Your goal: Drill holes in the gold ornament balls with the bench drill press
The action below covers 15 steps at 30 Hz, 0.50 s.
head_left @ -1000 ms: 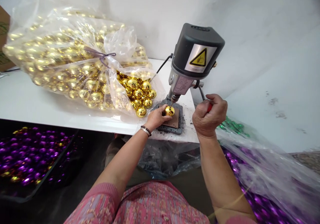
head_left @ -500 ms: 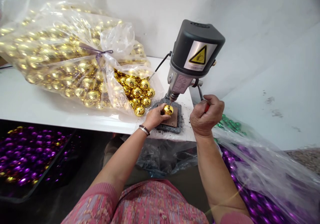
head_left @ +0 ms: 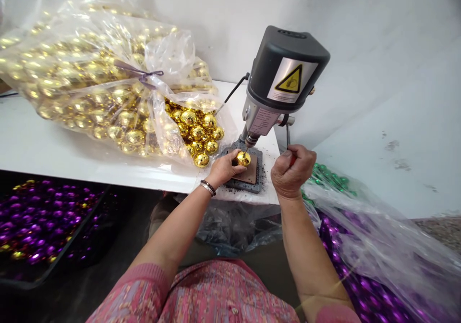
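Loose gold balls by bag mouth, seemingly for easy reach. Left hand pinches gold mirrored ball between thumb and fingers on drill press base, beneath chuck, likely steadying it. Right hand fisted around red-gripped lever, apparently for feed control.

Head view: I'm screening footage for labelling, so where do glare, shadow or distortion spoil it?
In the head view, glare on the plastic bag washes out gold balls inside; the purple balls at lower left sit in deep shadow; a faint flare streak crosses the right forearm; the drill press leans, perhaps from wide-angle distortion; its pink label is unreadable.
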Each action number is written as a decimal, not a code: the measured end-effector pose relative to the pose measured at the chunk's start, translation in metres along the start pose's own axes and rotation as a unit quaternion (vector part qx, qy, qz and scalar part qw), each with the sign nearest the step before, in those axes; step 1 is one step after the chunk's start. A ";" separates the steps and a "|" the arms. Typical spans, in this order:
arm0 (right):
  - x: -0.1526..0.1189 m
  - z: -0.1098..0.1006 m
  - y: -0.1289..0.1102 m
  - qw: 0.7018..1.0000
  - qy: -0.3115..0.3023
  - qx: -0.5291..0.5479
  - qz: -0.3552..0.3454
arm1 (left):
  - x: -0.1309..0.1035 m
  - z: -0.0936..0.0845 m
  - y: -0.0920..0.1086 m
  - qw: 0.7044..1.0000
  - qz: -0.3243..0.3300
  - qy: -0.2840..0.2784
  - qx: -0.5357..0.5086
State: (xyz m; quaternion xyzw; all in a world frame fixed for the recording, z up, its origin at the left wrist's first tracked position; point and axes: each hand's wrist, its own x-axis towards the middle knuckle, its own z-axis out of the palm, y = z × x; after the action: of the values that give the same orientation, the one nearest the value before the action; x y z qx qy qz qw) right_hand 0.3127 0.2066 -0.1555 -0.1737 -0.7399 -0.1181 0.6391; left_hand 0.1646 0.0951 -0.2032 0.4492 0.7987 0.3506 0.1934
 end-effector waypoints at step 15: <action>0.163 0.013 -0.001 0.930 -0.171 0.053 0.322 | -0.005 -0.002 0.001 0.998 0.012 0.022 -0.061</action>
State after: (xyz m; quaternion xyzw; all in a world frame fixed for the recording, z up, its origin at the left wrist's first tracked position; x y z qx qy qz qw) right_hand 0.2807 0.2282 0.0036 -0.3857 -0.7474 0.1652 0.5151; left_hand 0.1667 0.0902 -0.2015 0.4381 0.7747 0.4104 0.1988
